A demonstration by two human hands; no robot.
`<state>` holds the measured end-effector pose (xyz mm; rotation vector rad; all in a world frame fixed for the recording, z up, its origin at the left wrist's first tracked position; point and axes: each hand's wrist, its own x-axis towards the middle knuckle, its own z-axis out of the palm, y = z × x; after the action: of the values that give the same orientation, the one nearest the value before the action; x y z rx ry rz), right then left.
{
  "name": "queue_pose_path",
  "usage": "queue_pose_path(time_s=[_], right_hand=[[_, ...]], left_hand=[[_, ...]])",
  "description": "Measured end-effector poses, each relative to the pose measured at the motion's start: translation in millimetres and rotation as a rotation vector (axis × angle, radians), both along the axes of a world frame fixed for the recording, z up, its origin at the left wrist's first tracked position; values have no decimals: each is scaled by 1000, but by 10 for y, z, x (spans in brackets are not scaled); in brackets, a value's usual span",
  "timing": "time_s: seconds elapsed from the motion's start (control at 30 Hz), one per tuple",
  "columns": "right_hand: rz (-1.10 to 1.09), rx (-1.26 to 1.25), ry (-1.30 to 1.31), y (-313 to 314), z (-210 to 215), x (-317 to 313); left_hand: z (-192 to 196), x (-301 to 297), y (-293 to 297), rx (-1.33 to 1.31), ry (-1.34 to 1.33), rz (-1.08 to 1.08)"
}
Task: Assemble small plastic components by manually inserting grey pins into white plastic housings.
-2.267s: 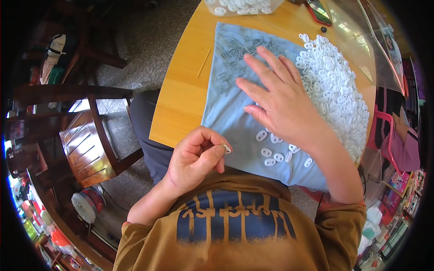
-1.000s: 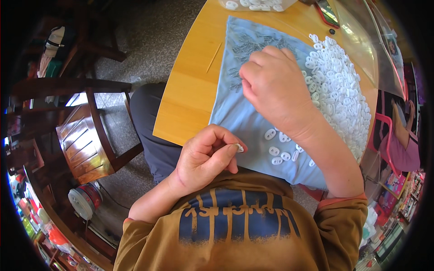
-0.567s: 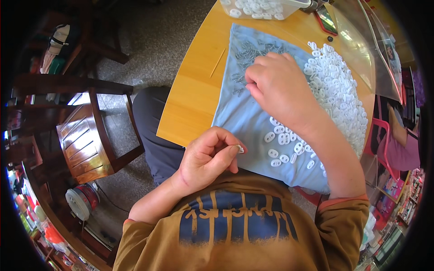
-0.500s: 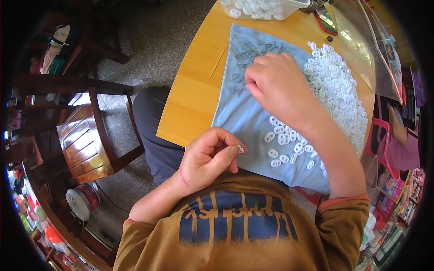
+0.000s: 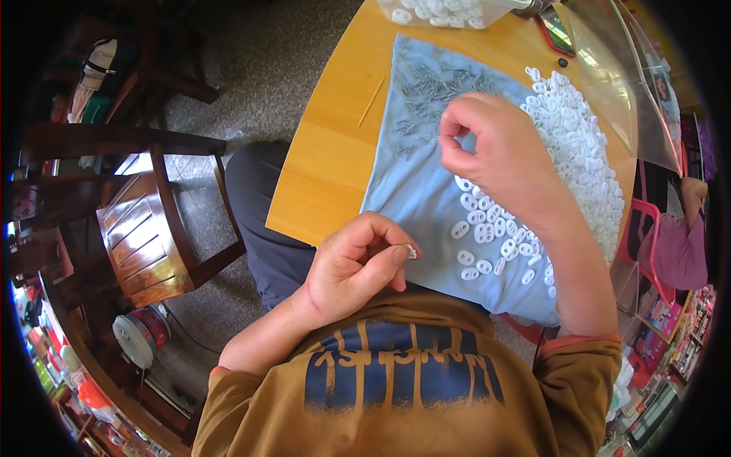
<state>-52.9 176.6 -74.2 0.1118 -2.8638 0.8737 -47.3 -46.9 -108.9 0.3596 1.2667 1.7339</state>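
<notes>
My left hand [image 5: 359,263] is closed near the table's front edge, with a small white two-holed plastic piece [image 5: 412,252] pinched between thumb and forefinger. Over the blue cloth [image 5: 400,186], my right hand [image 5: 495,145] has its thumb and forefinger tips pressed together in a ring. Anything between those tips is too small to make out. Past that hand, thin grey metal pieces [image 5: 434,87] are scattered on the cloth. A large heap of white oval two-holed plastic pieces [image 5: 582,164] covers the right side, and several loose ones [image 5: 484,232] lie nearer me, partly under my right forearm.
At the table's far edge stands a clear plastic tub [image 5: 449,15] of white pieces. A phone [image 5: 556,32] lies to its right. A thin wooden stick [image 5: 371,101] rests on the bare wood [image 5: 324,152]. Left of the table are a wooden chair [image 5: 145,236] and a lidded bucket [image 5: 137,339].
My right hand has drawn back from the metal pieces, to the right and slightly nearer me, its fingertips now turned into view. My left hand keeps its pinch on the white piece.
</notes>
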Motion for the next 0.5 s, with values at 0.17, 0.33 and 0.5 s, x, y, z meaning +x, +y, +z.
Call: queue_pose_path(time_s=[0.17,0.33,0.5], right_hand=[[-91,-242,-115,-24,3,57],[-171,-499,-142,-52,32,139],[-253,-652,-222,-30,16,172]], left_hand=[[-9,6,-12,-3,-15,29],[74,-10,41,-22,-127,112],[169,-39,153,-36,-84,203]])
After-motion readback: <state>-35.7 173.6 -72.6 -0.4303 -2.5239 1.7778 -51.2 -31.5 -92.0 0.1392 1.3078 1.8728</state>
